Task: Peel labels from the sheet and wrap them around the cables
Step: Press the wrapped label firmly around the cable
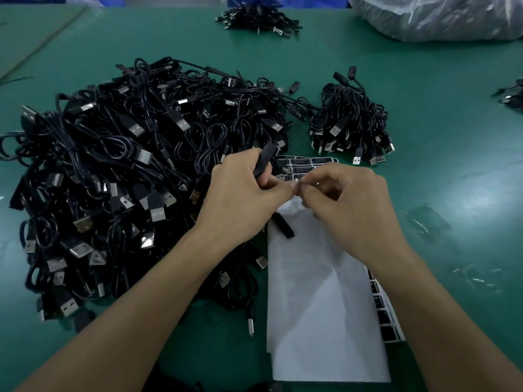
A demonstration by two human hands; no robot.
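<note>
Cable (264, 162) gripped in left hand (243, 193), held over sheet (307, 162), beside pile (127, 165). Right hand (348, 202) pinches probable label (297, 189) against cable; too small to confirm. Step, judged: wrapping. Next: fold label squarely onto itself, press ends.

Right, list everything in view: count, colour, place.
Table: one, green, under everything.
Big pile: one, black cables, left centre.
Small pile: one, black cables, right of it.
Far pile: one, black cables, top centre.
Bag: one, clear plastic, top right.
Label sheet: one or two, black labels, beyond the hands and along the white sheet's right edge.
White sheet: one, white, between the forearms.
Cable: one, black, held in both hands.
Left hand: one, grips the cable.
Right hand: one, pinches the cable.
</note>
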